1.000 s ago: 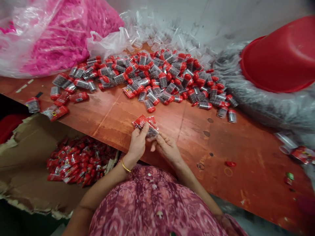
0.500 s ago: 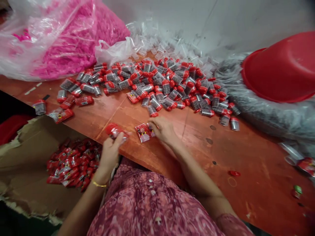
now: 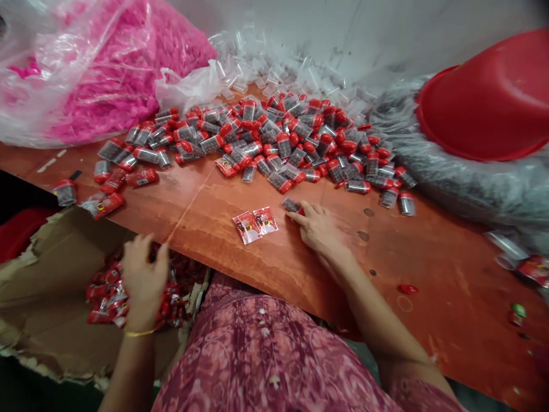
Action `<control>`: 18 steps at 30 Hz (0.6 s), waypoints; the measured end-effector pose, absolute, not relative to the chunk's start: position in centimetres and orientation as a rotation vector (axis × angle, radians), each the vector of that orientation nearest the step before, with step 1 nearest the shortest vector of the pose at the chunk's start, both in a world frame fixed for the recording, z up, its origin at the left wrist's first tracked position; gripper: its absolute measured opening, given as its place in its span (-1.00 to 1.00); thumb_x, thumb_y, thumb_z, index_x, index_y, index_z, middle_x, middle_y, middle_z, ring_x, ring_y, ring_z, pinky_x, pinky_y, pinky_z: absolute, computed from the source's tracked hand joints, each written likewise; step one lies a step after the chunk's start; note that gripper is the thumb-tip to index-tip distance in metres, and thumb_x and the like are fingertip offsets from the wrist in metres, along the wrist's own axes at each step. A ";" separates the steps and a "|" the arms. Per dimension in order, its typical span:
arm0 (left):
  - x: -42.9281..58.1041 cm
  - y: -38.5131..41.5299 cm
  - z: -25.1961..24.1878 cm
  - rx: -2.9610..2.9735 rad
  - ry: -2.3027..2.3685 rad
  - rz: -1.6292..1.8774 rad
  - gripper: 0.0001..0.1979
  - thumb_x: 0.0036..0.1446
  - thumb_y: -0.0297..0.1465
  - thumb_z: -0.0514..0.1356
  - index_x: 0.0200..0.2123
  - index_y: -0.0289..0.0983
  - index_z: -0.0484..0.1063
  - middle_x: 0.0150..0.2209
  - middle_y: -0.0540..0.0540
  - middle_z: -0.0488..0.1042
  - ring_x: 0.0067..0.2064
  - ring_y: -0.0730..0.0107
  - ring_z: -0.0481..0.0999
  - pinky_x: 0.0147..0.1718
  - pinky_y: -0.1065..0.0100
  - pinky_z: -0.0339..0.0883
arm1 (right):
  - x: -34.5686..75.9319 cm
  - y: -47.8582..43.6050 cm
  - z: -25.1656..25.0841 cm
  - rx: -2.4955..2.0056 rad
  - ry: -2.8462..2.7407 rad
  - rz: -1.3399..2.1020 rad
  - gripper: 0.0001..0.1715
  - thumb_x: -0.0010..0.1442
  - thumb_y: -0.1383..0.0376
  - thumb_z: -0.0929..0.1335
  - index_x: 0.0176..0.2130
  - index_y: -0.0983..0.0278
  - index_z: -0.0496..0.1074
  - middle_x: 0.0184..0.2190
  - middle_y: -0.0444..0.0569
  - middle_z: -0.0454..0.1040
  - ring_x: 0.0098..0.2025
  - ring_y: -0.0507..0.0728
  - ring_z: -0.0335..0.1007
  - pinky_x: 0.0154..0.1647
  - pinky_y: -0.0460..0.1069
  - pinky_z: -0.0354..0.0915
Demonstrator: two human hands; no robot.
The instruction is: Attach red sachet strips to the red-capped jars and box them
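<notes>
My left hand (image 3: pixel 144 274) is above an open cardboard box (image 3: pixel 47 303), fingers apart and nothing visible in them. Inside the box, below that hand, lies a heap of red wrapped tubes (image 3: pixel 107 292). On the wooden table, my right hand (image 3: pixel 319 229) has its thumb and fingers on a small red-capped clear tube (image 3: pixel 290 204) with dark contents. The red end is partly covered by the fingers. Left of that hand, two flat printed red sleeves (image 3: pixel 247 227) lie side by side, edges touching or slightly overlapping.
Many red-capped tubes (image 3: pixel 283 146) are piled across the table, with clear empty tubes (image 3: pixel 274 74) behind. Pink pieces fill a plastic bag (image 3: pixel 111 74) at back left. A red tub (image 3: pixel 484 103) rests on a bulging clear bag (image 3: pixel 454 189). Several wrapped tubes (image 3: pixel 141 177) lie at left.
My left hand has let go of a red wrapped tube and moved left over the box. My right hand has left the flat sleeves and moved right, onto a capped tube.
</notes>
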State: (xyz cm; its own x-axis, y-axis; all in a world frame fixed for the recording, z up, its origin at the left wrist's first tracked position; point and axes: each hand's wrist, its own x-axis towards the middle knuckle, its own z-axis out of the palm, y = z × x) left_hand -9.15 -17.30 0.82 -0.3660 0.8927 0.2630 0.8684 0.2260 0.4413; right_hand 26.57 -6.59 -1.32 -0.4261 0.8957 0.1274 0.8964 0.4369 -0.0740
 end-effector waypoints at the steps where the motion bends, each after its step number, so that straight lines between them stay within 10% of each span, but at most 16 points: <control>1: -7.0 -15.9 0.7 1.858 2.298 0.910 -0.61 0.17 -0.10 -0.02 -0.06 -0.14 0.38 0.08 -0.11 0.41 0.14 -0.04 0.32 0.11 -0.11 0.15 | 26.6 -7.4 -1.4 -1.626 -2.468 -0.017 -0.58 0.22 0.39 0.17 -0.05 0.17 0.48 0.03 0.14 0.34 -0.05 0.30 0.21 -0.12 0.16 0.13; 8: 5.0 -8.1 -0.1 2.337 1.676 0.508 -0.53 0.12 -0.16 0.13 0.05 -0.24 0.40 0.21 -0.31 0.25 0.28 -0.06 0.10 0.19 -0.07 -0.02 | 24.5 -10.8 -1.7 -1.535 -2.185 0.096 -0.68 0.26 0.25 0.21 -0.13 0.28 0.47 0.01 0.14 0.40 0.00 0.24 0.27 -0.03 0.14 0.21; 18: 5.9 -6.9 -1.0 2.296 1.780 0.493 -0.72 0.21 -0.30 0.04 -0.23 -0.14 0.57 -0.01 -0.15 0.50 0.20 -0.02 0.26 0.18 -0.15 -0.05 | 23.0 -10.3 -2.1 -1.472 -2.125 0.232 -0.70 0.26 0.24 0.22 -0.16 0.26 0.48 -0.09 0.08 0.49 -0.04 0.21 0.33 0.02 0.13 0.20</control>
